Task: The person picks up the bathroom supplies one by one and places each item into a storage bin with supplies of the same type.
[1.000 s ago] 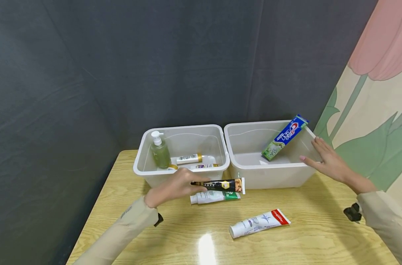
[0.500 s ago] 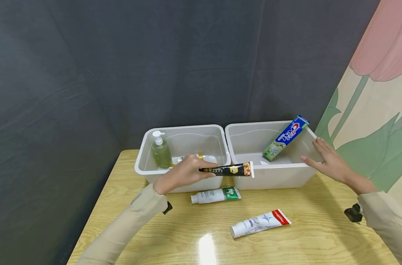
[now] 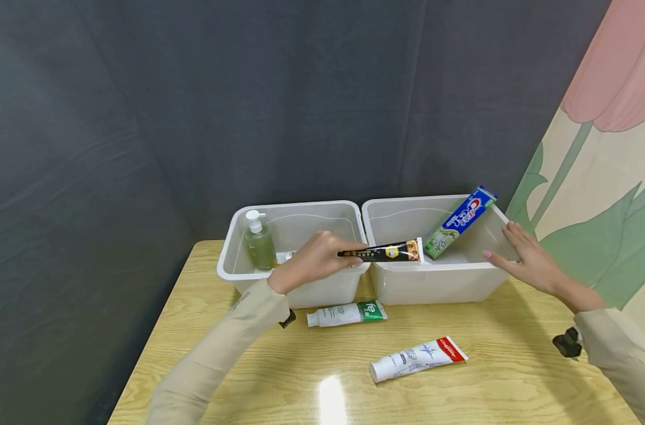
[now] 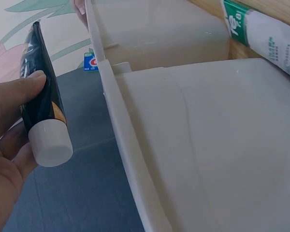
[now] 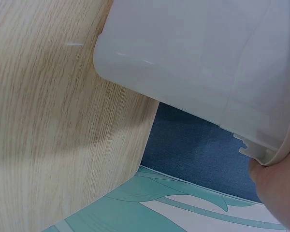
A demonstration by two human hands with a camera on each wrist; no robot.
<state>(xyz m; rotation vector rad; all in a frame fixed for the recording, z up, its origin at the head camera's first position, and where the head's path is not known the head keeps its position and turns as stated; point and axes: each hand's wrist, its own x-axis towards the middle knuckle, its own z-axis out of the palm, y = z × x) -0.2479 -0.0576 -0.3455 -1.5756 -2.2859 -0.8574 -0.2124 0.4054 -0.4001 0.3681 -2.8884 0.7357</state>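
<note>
My left hand (image 3: 314,260) pinches a black toothpaste tube (image 3: 388,252) between thumb and fingers, above the two bins' front rims. Its crimped end points right over the right bin (image 3: 423,286); in the left wrist view its white cap (image 4: 50,142) shows. My right hand (image 3: 532,265) rests on that bin's right rim, fingers fairly straight and thumb at the inner side. Inside leans a blue and green Crest toothpaste box (image 3: 461,221). On the table lie a white and green toothpaste tube (image 3: 346,314) and a white and red Colgate tube (image 3: 418,359).
The left bin (image 3: 301,292) stands against the right one and holds a green pump bottle (image 3: 260,245); my left hand hides most other items in it. A dark curtain (image 3: 301,100) hangs behind the wooden table (image 3: 280,378). A flower-painted wall (image 3: 615,195) is at right.
My left hand has lifted the black toothpaste tube and carried it right, from over the white and green tube to the bins' rims. My right hand has stayed on the rim.
</note>
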